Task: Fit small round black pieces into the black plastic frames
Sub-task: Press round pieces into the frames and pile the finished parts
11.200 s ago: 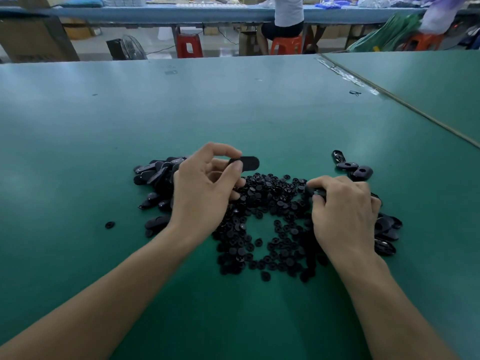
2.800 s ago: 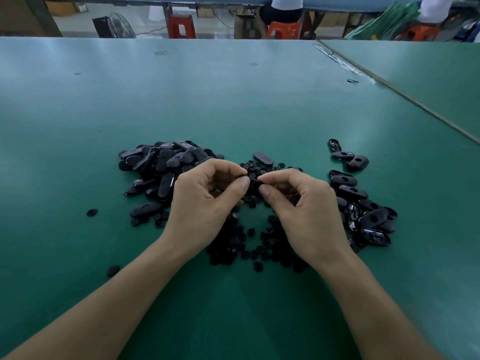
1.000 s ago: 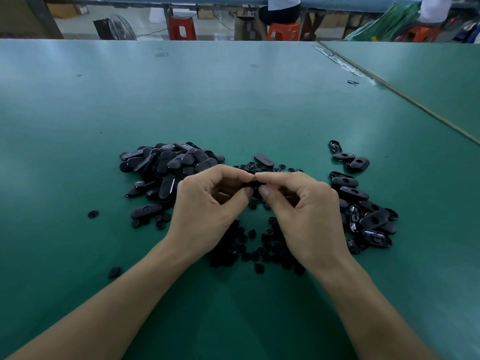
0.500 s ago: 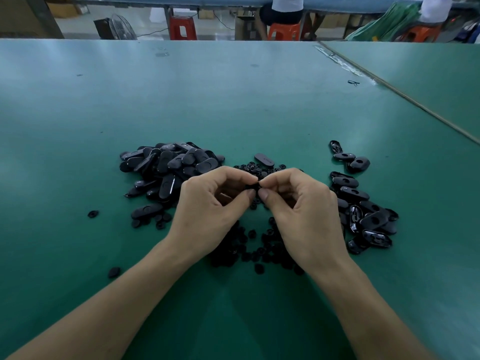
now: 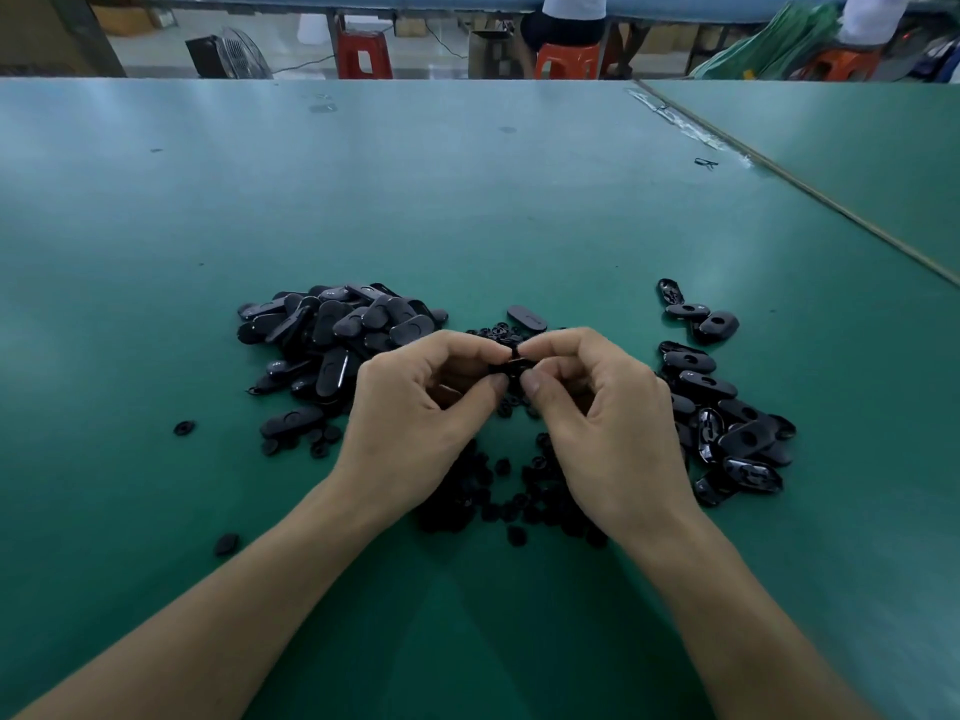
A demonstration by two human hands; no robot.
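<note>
Pinching from both sides, the left hand (image 5: 415, 418) and the right hand (image 5: 608, 433) met above the middle of the green tabletop (image 5: 467, 200), nearer its front edge. Their fingers (image 5: 491, 349) were curled, thumb and forefinger of each hand closed on one held frame (image 5: 511, 362), a small black part mostly hidden by the fingertips. Whether a round piece sat in it could not be told.

Beneath and just in front of the hands lay the scattered round pieces (image 5: 498, 491). Toward the left edge sat a heap of plain frames (image 5: 332, 335), overlapping one another. Toward the right edge lay a looser heap of holed frames (image 5: 727, 418), with three more (image 5: 696, 314) just beyond it. A single frame (image 5: 526, 318) lay flat just beyond the fingertips. Two stray pieces (image 5: 184, 427) (image 5: 227, 544) lay apart on the left.

Past the far edge stood a red stool (image 5: 363, 54) and a fan (image 5: 234, 54).
</note>
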